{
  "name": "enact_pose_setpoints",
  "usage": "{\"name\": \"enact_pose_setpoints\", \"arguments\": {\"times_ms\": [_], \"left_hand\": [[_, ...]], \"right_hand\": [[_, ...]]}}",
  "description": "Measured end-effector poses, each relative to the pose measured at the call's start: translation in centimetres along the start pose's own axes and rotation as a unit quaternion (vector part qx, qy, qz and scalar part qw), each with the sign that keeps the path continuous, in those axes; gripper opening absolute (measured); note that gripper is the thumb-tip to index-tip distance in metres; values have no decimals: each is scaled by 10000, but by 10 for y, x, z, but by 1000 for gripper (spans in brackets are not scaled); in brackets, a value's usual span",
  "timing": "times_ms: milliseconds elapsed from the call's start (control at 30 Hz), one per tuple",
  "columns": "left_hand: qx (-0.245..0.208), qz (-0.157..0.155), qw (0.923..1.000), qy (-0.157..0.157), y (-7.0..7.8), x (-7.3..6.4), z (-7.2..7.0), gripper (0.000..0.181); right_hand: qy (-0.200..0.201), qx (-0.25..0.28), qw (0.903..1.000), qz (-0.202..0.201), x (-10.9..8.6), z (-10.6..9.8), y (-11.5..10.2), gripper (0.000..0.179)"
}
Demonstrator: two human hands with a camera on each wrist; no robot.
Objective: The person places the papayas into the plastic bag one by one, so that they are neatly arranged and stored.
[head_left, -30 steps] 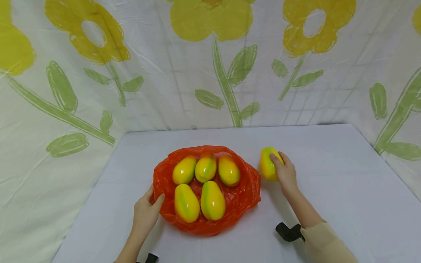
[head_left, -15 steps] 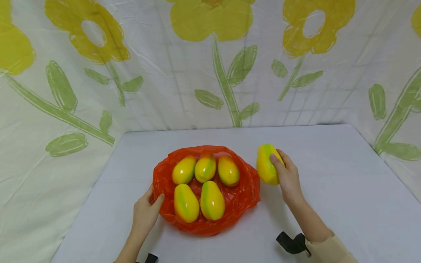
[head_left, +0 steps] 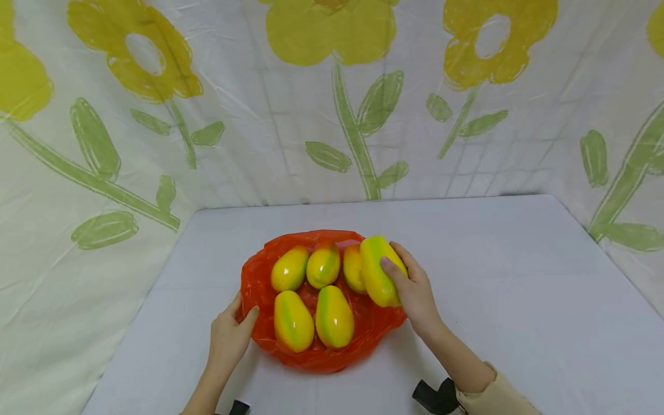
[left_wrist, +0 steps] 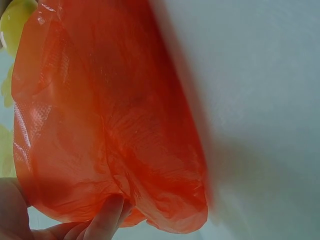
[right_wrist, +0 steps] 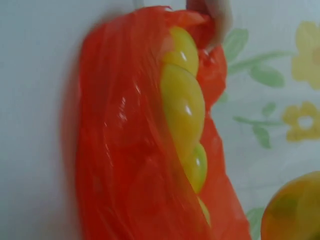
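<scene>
An orange-red plastic bag [head_left: 332, 362], its mouth spread wide, sits on the table with several glossy yellow-green papayas [head_left: 335, 317] inside. My left hand [head_left: 230, 334] pinches the bag's left rim, thumb inside and fingers outside; the left wrist view shows those fingers [left_wrist: 105, 220] against the bag's film. My right hand [head_left: 419, 297] grips another papaya [head_left: 377, 271] above the bag's right side, thumb on top. In the head view this fruit overlaps one of the bagged papayas. At the lower right of the right wrist view, the held papaya [right_wrist: 295, 212] shows beside the bag [right_wrist: 120, 130].
A white-covered table [head_left: 519, 276] extends around the bag. Behind it hangs a white cloth [head_left: 249, 144] with painted yellow flowers. A black wrist mount [head_left: 436, 396] sticks out below my right sleeve [head_left: 498, 395].
My right hand has lifted the papaya a little and carried it left, from beside the bag to over its right part. My left hand keeps its hold on the rim.
</scene>
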State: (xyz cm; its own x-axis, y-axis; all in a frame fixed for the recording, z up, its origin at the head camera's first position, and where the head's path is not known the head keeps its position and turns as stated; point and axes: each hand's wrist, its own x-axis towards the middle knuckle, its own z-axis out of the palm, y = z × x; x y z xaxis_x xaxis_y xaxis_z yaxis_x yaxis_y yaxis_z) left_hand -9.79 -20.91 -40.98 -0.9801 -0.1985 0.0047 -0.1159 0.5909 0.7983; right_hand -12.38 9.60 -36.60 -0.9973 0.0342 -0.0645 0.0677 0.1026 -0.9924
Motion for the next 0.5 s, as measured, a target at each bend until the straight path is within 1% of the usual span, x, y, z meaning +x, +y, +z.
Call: {"name": "enact_pose_setpoints", "arguments": {"times_ms": [167,333,500], "left_hand": [[42,-24,10000,-19,1,0,0,54],[55,-52,10000,-30,0,1,1,54],[78,-49,10000,-35,0,0,1,54]], "right_hand": [[57,-457,9987,-212,2,19,12,59],[33,-737,9970,-225,3,34,25,63],[-76,-916,9955,-224,2,42,34,65]]}}
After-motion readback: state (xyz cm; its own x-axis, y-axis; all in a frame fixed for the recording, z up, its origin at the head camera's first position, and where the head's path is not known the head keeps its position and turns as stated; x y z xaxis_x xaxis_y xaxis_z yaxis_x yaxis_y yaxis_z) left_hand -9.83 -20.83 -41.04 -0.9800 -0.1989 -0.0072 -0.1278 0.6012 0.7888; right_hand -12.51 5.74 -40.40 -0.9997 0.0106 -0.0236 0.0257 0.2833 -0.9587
